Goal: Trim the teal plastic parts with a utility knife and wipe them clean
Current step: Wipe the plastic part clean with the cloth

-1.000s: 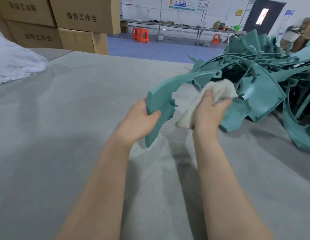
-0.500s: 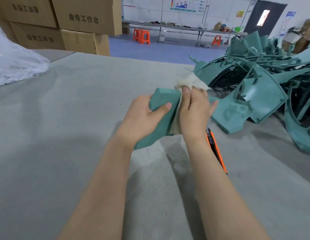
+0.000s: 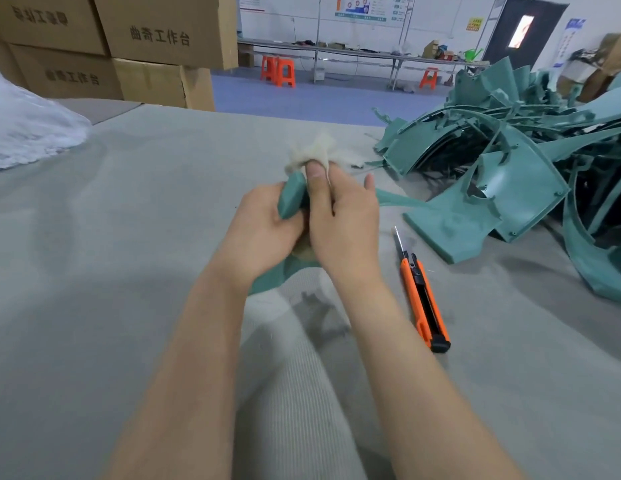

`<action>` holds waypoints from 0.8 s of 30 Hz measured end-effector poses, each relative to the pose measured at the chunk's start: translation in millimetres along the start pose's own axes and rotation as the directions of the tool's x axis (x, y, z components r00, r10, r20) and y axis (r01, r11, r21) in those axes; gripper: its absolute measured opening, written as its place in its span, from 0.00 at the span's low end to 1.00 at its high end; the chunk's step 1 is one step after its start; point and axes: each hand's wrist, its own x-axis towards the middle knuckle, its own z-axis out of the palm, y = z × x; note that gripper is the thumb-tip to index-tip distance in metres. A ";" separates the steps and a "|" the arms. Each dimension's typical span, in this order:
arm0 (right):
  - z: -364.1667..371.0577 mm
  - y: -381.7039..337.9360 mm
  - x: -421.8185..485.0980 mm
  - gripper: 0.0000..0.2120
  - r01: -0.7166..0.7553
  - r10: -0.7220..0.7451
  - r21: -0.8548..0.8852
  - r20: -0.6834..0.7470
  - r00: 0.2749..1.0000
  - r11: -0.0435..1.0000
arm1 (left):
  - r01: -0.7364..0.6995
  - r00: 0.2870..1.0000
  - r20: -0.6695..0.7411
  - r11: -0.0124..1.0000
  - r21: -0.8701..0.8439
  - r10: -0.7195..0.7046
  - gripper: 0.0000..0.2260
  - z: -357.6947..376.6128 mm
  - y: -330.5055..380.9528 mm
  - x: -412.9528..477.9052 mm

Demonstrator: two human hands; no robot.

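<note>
Centrally, we are holding one teal part (image 3: 291,197) above the middle of the worktop (image 3: 111,254), and both of our hands are working on it. Our left hand (image 3: 264,233) is curling its fingers round the upper end of the part, gripping it firmly. Our right hand (image 3: 347,226) is pinching one pale cloth (image 3: 314,152) against that same end, with one finger pressing down on the fabric and another sticking out free to the right. The cloth is bunching up above both hands. A lower portion of the part is showing beneath our left wrist, close to the worktop surface.

One utility knife (image 3: 423,296), orange and black, is lying flat on the worktop just right of our right forearm, touching neither hand. Its blade is extended and pointing toward the far edge.

One heap of teal parts (image 3: 503,188) is sprawling along the right edge, up toward the far right corner; the pieces are tangling too closely for us to count.

One white plastic bag (image 3: 28,129) is resting at the left edge. Beyond the far left corner, four cardboard boxes (image 3: 163,32) are standing stacked. Farther off, three orange stools (image 3: 278,71) are standing on the floor.
</note>
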 end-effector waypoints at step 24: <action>-41.2 55.6 28.8 0.20 -0.262 0.314 -0.274 0.168 0.934 0.925 | 0.327 0.721 -0.693 0.890 0.317 -0.018 0.39 -9.6 -24.1 8.0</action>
